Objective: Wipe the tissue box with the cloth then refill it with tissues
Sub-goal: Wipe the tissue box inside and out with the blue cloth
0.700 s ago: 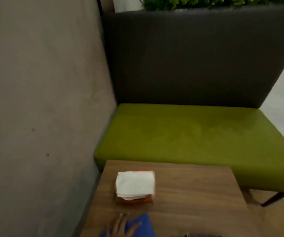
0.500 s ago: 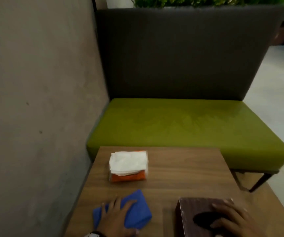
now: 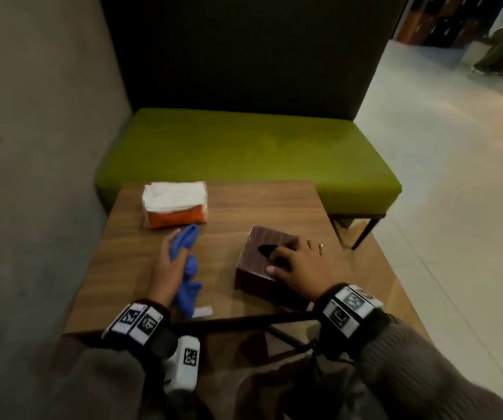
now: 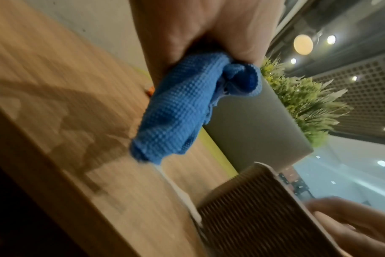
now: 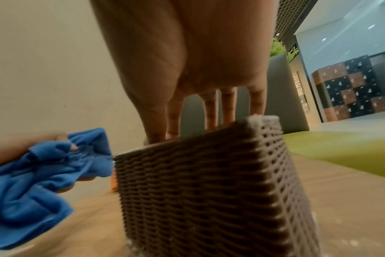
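Observation:
A brown woven tissue box (image 3: 257, 262) stands on the wooden table (image 3: 274, 207), right of centre, its dark oval slot facing up. My right hand (image 3: 292, 259) lies on top of the box with straight, spread fingers. My left hand (image 3: 175, 251) grips a crumpled blue cloth (image 3: 188, 268) just above the table, left of the box. In the left wrist view the cloth (image 4: 182, 107) hangs from my fist beside the box (image 4: 253, 208). The right wrist view shows the box (image 5: 209, 182) close up and the cloth (image 5: 44, 173) to its left. A pack of white tissues (image 3: 174, 201) in an orange wrapper lies at the table's far left.
A green bench (image 3: 244, 147) with a dark backrest stands beyond the table. A concrete wall (image 3: 32, 147) runs along the left. A small white strip (image 3: 203, 311) lies near the table's front edge. Open floor (image 3: 441, 207) lies to the right.
The head view has tipped down. My left hand, flat on the folded cloth before, has bunched it up and lifted it. The box under my right hand now sits further onto the table.

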